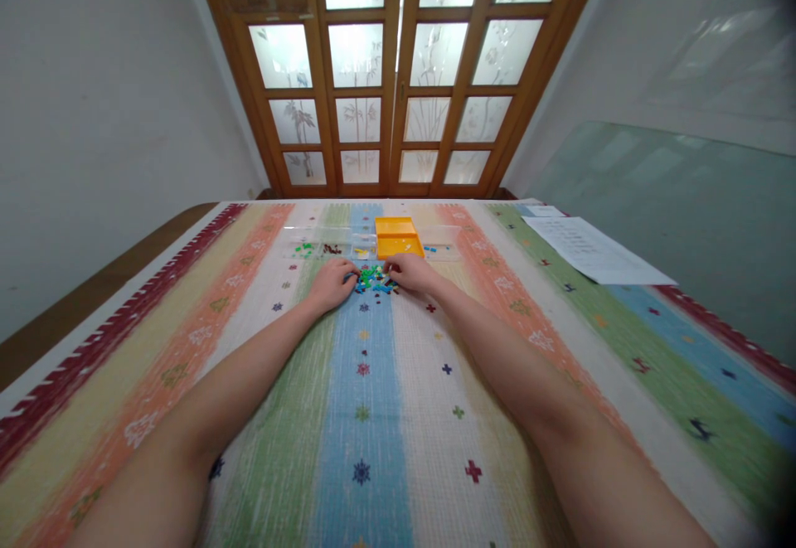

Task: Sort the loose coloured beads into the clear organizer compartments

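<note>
A loose pile of small toy building bricks point(373, 276), green, blue, yellow, white and dark, lies on the striped cloth between my hands. My left hand point(333, 284) rests at the pile's left edge, its fingers curled and closed toward the bricks. At the right edge, my right hand point(411, 271) has its fingers bent and drawn together over the bricks. What either hand's fingertips hold, if anything, is too small to make out. Just behind are an open orange box point(395, 227) with small pale pieces inside, and a clear compartment box with green bricks point(303, 248) and brown bricks point(332, 249).
Some yellow pieces point(363, 251) sit left of the orange box, and blue pieces point(430, 249) to its right. Printed paper sheets point(590, 248) lie at the table's right. A striped tablecloth point(364, 448) covers the table. Wooden doors with glass panes point(429, 55) stand behind it.
</note>
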`<move>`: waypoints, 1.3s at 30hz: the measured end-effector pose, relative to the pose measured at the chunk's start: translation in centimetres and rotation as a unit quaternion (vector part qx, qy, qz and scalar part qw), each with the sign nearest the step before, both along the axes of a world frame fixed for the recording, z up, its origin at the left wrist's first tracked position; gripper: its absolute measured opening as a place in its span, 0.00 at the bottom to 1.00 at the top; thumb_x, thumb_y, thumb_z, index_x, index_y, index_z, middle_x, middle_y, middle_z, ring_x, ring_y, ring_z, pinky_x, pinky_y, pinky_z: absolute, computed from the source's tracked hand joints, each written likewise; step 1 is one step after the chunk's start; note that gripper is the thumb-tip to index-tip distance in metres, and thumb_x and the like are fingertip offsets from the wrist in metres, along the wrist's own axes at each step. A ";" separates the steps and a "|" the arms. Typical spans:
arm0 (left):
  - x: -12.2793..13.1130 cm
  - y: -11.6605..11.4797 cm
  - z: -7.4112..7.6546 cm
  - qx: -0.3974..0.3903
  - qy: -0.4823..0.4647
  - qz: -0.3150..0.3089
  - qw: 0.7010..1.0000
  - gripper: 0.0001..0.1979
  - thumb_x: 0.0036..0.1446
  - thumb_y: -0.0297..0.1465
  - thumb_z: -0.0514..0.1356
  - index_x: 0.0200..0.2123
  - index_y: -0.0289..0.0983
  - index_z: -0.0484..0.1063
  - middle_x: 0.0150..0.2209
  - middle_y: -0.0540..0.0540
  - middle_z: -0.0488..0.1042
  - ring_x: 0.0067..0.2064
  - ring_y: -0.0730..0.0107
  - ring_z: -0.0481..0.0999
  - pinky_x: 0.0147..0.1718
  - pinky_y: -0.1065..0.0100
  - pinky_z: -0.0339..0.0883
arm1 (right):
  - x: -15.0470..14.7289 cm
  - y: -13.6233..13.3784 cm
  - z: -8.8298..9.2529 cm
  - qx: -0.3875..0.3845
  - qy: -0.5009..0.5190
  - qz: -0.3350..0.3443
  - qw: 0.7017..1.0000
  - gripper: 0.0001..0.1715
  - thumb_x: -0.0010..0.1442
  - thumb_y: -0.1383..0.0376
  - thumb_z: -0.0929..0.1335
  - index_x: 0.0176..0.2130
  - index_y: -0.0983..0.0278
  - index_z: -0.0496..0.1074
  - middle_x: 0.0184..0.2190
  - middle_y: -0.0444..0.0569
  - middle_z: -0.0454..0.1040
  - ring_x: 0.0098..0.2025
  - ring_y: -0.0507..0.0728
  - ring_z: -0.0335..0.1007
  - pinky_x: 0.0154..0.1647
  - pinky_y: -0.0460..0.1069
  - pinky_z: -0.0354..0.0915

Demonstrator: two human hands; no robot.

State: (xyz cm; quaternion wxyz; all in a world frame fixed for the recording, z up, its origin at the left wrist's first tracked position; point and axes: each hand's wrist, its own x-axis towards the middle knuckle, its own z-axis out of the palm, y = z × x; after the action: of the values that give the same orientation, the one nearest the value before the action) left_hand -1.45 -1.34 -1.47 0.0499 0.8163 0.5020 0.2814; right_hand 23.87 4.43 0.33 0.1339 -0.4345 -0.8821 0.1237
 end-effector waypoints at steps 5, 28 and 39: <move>0.0 0.1 -0.1 -0.001 -0.002 -0.003 1.000 0.12 0.66 0.32 0.57 0.41 0.41 0.82 0.46 0.44 0.79 0.50 0.58 0.75 0.55 0.55 0.69 | 0.3 -0.2 -0.2 0.041 0.005 -0.011 0.999 0.12 0.64 0.67 0.68 0.43 0.61 0.81 0.41 0.50 0.82 0.42 0.57 0.74 0.41 0.47 0.59; 0.0 0.1 -0.1 -0.001 0.003 0.004 1.000 0.11 0.64 0.31 0.58 0.42 0.42 0.82 0.46 0.45 0.79 0.51 0.58 0.75 0.57 0.54 0.68 | -0.8 -0.6 -0.3 0.009 0.161 -0.053 0.986 0.05 0.62 0.68 0.67 0.38 0.64 0.75 0.34 0.46 0.78 0.35 0.54 0.70 0.37 0.46 0.58; 0.0 0.2 -0.3 0.003 0.002 0.003 1.000 0.11 0.65 0.32 0.58 0.41 0.42 0.82 0.45 0.44 0.79 0.50 0.58 0.75 0.55 0.55 0.68 | -2.4 0.9 -1.6 -0.180 0.392 -0.070 0.899 0.06 0.58 0.64 0.70 0.36 0.64 0.74 0.31 0.43 0.75 0.30 0.51 0.67 0.33 0.45 0.62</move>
State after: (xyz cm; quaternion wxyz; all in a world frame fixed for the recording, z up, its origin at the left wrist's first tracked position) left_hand -1.46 -1.12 -1.81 0.0452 0.8155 0.5039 0.2812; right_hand 21.42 5.28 -1.26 0.3964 -0.4286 -0.6880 0.4311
